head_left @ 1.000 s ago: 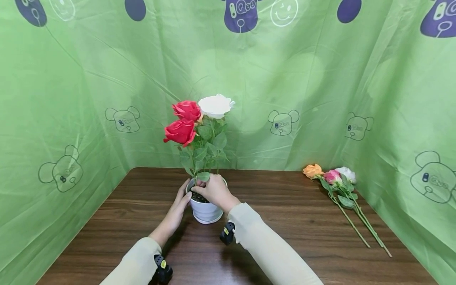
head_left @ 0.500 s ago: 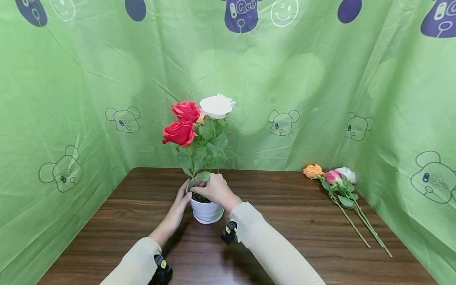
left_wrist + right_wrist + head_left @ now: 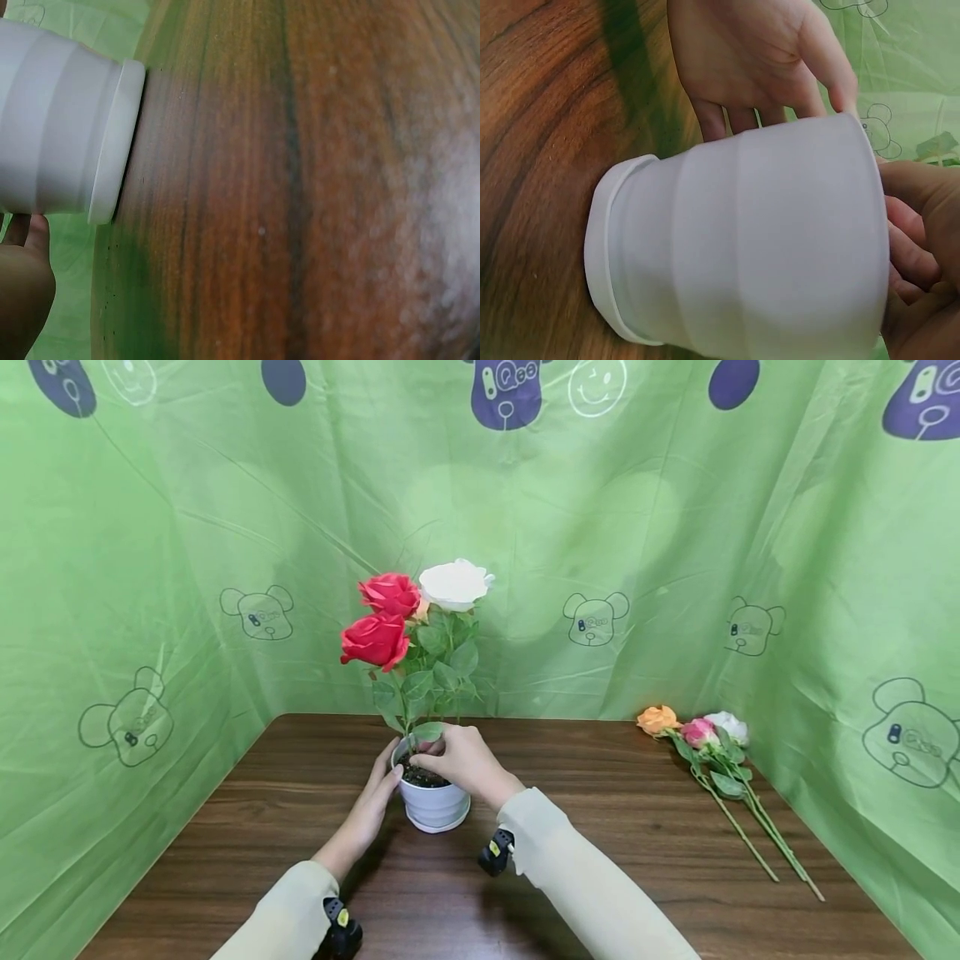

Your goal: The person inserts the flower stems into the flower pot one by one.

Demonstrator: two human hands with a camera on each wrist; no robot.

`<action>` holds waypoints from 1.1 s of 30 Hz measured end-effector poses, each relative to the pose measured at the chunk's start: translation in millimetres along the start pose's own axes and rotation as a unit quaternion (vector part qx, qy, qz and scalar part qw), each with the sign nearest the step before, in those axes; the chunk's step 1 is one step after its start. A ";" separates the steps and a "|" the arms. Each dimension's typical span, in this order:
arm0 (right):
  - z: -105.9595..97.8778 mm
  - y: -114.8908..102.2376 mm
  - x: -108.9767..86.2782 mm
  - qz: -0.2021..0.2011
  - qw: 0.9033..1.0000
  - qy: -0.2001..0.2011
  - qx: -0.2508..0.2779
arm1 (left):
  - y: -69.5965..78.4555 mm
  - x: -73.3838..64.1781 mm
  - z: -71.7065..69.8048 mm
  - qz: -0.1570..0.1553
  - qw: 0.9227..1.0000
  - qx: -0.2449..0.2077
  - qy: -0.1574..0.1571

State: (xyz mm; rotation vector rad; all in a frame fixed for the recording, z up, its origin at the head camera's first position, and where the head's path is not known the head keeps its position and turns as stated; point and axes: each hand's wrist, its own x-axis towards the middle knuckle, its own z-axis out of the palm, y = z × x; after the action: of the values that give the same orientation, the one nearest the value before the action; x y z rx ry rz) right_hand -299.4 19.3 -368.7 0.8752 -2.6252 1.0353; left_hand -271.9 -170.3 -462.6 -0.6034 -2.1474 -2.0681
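White pot stands upright on its saucer, mouth up, long axis vertical; the wrist views show it sideways. Stems rise from dark soil. The front red rose and rear red rose lean to the person's left; the potted white rose stands to their right, facing up. A peach bloom is partly hidden between them.

Table: far edge runs behind the pot, with green cloth beyond it; left edge well apart from the pot. Wood surface stretches from pot to the loose flowers near the right edge: orange bloom, pink bloom, loose white bloom. Their heads point to the far edge, their stems slant toward the near right.

Left hand: flat against the pot's left wall, fingers extended along the side, thumb at the rim; steadies by contact, not clenched. Right hand: over the pot's right rim, fingers bent inward, thumb above soil beside the stems. Cannot tell whether it pinches a stem; fingertips are hidden. Pot sits between both hands, blooms above them
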 end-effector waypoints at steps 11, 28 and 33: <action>-23.0 8.3 -12.9 -0.020 1.000 0.013 0.015 | 0.2 0.3 0.5 -0.005 1.000 0.015 0.013; -50.5 36.6 -35.6 0.005 1.000 0.026 0.015 | -0.9 0.4 -1.1 -0.014 1.000 0.020 0.011; -58.7 46.0 -46.8 0.010 1.000 0.024 0.016 | -2.3 1.0 -1.7 -0.018 1.000 0.022 0.012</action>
State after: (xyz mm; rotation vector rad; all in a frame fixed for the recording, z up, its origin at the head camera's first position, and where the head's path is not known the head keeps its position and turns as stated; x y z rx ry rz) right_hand -291.0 106.9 -368.5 0.8218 -2.5894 1.0928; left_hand -274.0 -171.7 -464.3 -0.5363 -2.2002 -2.0307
